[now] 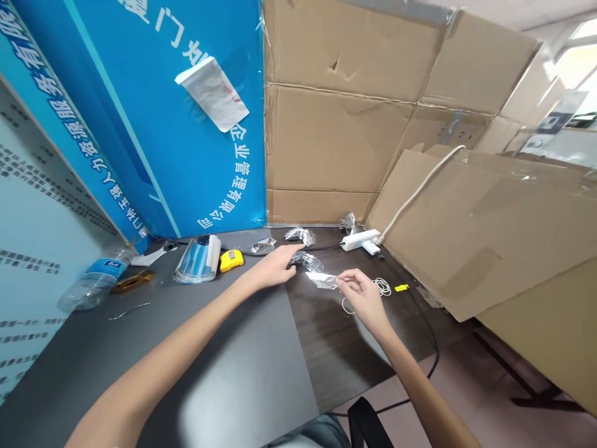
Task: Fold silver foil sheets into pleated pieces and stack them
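The blue banner bore white Chinese characters: 厦门 near its top and 企业管理有限公司 curving along its lower right. The strip beside it read 人力资源服务有, skewed. The bottle's label was too small to read.

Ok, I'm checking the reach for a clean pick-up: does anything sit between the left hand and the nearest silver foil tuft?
Nothing visible does. The left hand is right at the silver foil tuft; the black cable runs beyond the tuft, not between them.
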`<state>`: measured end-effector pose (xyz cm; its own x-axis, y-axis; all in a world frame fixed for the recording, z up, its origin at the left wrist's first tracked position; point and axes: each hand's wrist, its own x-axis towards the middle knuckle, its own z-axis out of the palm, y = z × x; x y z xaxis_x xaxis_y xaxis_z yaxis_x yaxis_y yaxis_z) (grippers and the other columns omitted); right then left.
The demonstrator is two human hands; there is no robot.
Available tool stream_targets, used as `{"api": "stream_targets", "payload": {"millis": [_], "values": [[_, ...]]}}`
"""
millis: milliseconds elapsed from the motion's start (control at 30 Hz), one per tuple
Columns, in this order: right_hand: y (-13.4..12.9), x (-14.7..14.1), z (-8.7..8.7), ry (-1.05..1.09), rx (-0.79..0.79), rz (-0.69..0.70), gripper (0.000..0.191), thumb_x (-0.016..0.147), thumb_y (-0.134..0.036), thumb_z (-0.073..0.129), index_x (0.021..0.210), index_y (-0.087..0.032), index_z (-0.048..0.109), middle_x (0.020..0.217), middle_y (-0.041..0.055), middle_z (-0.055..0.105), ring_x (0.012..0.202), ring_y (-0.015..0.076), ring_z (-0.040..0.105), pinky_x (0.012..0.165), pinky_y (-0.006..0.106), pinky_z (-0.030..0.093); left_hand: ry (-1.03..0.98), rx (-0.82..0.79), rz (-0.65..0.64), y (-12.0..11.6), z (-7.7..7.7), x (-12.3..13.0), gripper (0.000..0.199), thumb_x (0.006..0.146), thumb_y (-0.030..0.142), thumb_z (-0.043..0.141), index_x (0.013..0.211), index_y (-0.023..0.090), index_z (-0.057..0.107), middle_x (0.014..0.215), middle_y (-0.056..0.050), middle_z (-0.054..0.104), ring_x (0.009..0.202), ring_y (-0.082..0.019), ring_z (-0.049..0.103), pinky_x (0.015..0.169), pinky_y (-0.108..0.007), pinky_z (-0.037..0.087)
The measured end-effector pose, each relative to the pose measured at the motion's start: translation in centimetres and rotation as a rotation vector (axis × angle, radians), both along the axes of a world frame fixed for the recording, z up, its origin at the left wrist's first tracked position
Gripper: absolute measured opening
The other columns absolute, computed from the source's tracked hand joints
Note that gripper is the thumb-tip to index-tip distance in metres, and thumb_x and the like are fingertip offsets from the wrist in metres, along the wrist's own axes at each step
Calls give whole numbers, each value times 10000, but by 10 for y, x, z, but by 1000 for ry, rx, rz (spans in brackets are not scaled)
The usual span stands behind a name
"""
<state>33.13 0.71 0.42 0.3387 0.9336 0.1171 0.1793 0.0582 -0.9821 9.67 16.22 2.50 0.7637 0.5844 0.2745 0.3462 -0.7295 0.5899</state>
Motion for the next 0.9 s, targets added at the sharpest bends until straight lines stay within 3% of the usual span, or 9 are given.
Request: {"api": "stream_targets", "payload": {"millis": [100,233,367,467,600,667,733,900], "values": [[-1,-4,-5,-45,35,-32,417,826,-524,752,1064,-199,643,949,85,703,845,208,686,788,334,555,41,7,-98,17,-11,17,792,762,79,611,1538,147,473,1611,-164,455,1491,-325,412,1245,-467,302],[-6,-8,-9,-126,79,-137,387,873,-463,704,1137,-207,581,990,89,682,906,214,674,771,330,552,18,-51,-96,27,-20,30,535,832,137,577,1362,162,646,1442,-146,628,1354,-311,544,1189,-440,358],[-12,-5,7,-325,184,-200,247,948,-416,607,1073,-203,619,1031,101,675,933,222,653,833,371,537,-36,-166,-15,23,-15,21,378,865,264,594,1202,151,722,1226,-131,727,1107,-291,648,1008,-385,467],[-14,-7,30,-546,300,-98,254,1019,-355,495,1077,-223,704,1087,109,671,1053,242,637,961,413,506,-81,-301,64,12,-9,4,388,826,331,646,1149,140,742,1067,-100,752,911,-249,658,807,-324,488],[-4,-31,46,-641,272,146,378,1035,-330,469,1369,-267,635,1107,95,690,1021,235,663,939,397,530,-170,-491,192,-12,-8,-20,379,800,331,628,1082,108,750,931,-82,739,762,-191,623,650,-267,432],[5,-49,44,-648,231,227,354,1009,-313,523,1338,-263,645,1107,81,719,994,235,683,924,389,540,-221,-563,255,-26,-9,-30,359,790,339,635,1032,98,744,885,-77,725,709,-166,596,615,-252,407],[15,-66,39,-695,207,278,267,1003,-278,525,1194,-259,711,1116,73,739,1017,247,689,940,399,532,-265,-611,305,-37,-11,-38,327,773,354,661,969,102,733,837,-63,707,676,-148,571,602,-245,391],[29,-93,29,-834,193,241,269,1007,-247,500,1093,-246,755,1055,97,728,945,249,689,863,385,528,-325,-655,364,-54,-12,-52,294,738,337,713,934,120,725,833,-50,699,702,-149,575,630,-246,405]]}}
